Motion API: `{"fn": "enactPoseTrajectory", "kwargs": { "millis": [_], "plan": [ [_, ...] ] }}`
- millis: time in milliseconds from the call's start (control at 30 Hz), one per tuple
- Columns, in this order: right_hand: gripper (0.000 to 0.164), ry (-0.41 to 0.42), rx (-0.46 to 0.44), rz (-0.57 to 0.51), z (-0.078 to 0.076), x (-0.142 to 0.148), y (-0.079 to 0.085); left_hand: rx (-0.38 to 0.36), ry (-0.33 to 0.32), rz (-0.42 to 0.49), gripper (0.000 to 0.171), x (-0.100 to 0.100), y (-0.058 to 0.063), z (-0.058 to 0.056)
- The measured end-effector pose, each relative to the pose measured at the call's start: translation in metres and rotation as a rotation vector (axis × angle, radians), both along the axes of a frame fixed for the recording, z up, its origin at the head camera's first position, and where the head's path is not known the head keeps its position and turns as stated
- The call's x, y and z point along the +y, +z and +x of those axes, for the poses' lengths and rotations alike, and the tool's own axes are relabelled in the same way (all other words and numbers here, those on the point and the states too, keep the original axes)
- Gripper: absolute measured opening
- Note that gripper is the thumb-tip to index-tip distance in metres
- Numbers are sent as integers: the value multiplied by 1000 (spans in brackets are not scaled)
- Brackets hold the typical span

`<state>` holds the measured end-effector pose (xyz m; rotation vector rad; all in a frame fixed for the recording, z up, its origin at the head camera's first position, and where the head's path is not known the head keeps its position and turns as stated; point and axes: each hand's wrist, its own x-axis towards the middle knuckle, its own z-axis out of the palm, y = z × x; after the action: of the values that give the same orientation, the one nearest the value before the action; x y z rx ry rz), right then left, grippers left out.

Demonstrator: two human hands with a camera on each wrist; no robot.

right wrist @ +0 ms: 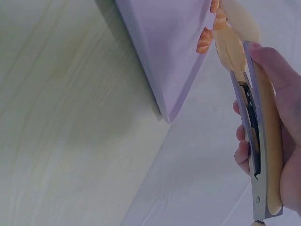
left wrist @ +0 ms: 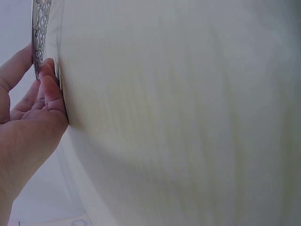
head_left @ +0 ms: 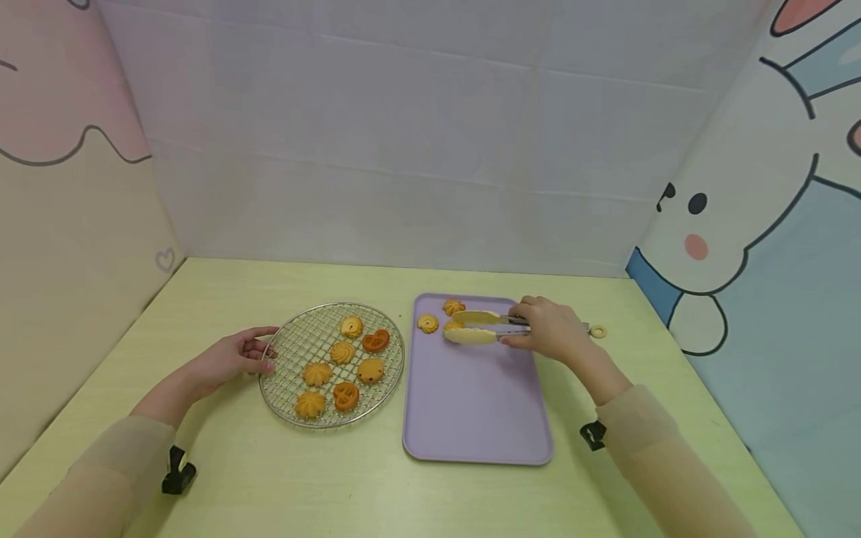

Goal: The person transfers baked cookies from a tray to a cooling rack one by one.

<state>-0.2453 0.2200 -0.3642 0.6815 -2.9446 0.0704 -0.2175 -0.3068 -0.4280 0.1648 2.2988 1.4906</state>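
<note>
My left hand (head_left: 237,357) pinches the left rim of a round wire rack (head_left: 285,396), thumb on top and fingers beneath, as the left wrist view also shows. Several cookies lie on the rack, among them a pretzel-shaped one (head_left: 346,396) and a swirled one (head_left: 342,352). With my right hand (head_left: 548,326) I grip a pair of tongs (head_left: 471,336) that has cream-coloured tips. The tips reach over the far part of a purple tray (head_left: 477,418), around a cookie (head_left: 454,326) they partly hide. Beside it on the tray sit a ring-like cookie (head_left: 427,323) and a star-shaped cookie (head_left: 454,307).
Rack and tray stand side by side on a pale wooden table (head_left: 296,486), a narrow gap between them. A white sheet (head_left: 417,149) hangs behind the table, and printed cartoon panels (head_left: 773,299) close off both sides.
</note>
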Motion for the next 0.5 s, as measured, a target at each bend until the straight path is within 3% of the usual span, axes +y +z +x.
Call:
{"fn": "enactPoseTrajectory", "kwargs": {
  "millis": [500],
  "plan": [
    [47, 66, 79, -18, 11, -14, 24, 5, 5, -17, 84, -1, -2, 0]
  ]
}}
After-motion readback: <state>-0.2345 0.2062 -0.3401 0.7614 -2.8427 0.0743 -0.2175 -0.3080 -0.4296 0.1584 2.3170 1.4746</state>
